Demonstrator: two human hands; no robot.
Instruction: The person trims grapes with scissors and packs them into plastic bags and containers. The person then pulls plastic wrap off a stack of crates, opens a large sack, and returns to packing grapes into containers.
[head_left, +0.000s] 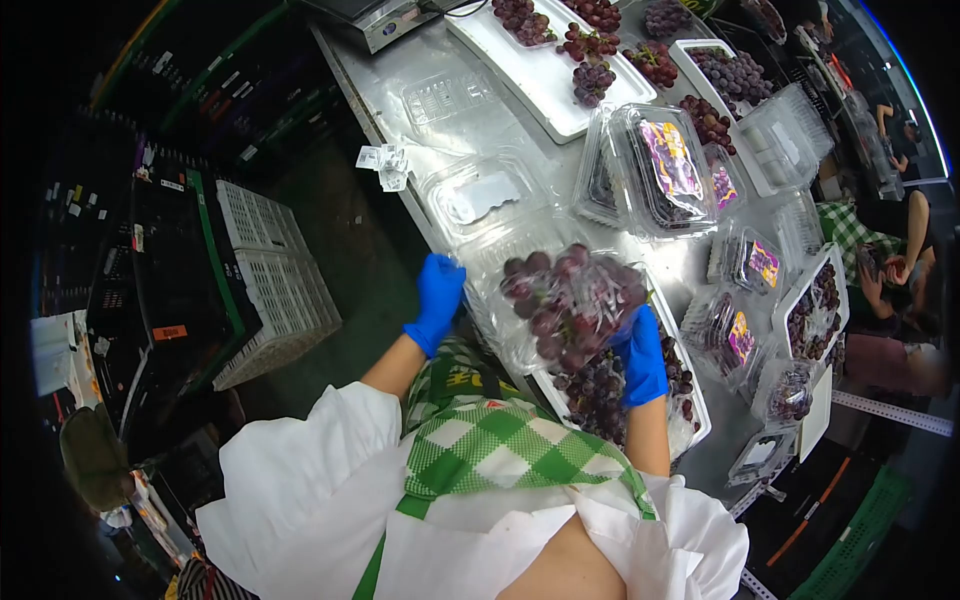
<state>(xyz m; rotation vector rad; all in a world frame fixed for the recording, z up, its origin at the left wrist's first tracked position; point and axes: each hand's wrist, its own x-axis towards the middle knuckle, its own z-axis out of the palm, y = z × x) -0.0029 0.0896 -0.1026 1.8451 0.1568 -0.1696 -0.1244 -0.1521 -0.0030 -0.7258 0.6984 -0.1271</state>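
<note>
Packing room, dim; white crates [275, 245] off to the left. Steel bench [395, 85] runs from far left to near right. Packed boxes [665, 165] farther off, to the right.

Bunch [560, 310] of red grapes, partly under clear film, held up over the right side of an open box [490, 310]; a grape tray [702, 418] sits nearer, to the right.

Right hand [642, 355], blue-gloved: closed on the bunch's right end, fingers partly hidden. Left hand [437, 300], also gloved: curled at the box's left edge, tips hidden; cannot tell whether closed or gripping plastic.

Step in hand, by judgement: placing the bunch in the box. Next move would call for lowering it gently, tucking stray grapes inside the rim.

Bunch's long axis roughly left-right, bulk sagging toward near side. Stem end not clear.
</note>
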